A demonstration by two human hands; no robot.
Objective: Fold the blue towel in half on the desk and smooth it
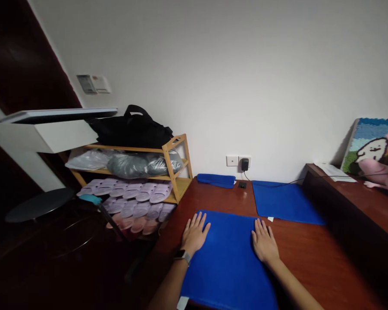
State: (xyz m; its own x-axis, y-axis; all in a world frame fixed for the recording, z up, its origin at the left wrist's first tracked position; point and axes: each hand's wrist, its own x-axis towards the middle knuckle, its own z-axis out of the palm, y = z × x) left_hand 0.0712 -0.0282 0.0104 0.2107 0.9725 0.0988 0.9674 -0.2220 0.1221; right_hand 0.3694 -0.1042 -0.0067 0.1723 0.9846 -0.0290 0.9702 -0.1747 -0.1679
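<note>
A blue cloth point(228, 262) lies spread flat on the reddish-brown wooden desk point(313, 249), with a white tag at its near left corner. My left hand point(195, 234) rests palm down on the cloth's far left edge, fingers spread; a watch is on that wrist. Across from it, my right hand point(265, 243) lies flat over the far right edge, its fingers stretched out. Behind the right hand is a second blue cloth point(284, 204), also flat. A folded blue cloth point(216, 180) sits against the wall.
Left of the desk, a wooden rack point(181, 183) holds rows of slippers point(129, 191), plastic-wrapped items and a black bag point(134, 129). A charger point(245, 164) in the wall socket trails a cable rightward. The raised ledge point(375, 200) at right bears a pink plush toy point(380, 174).
</note>
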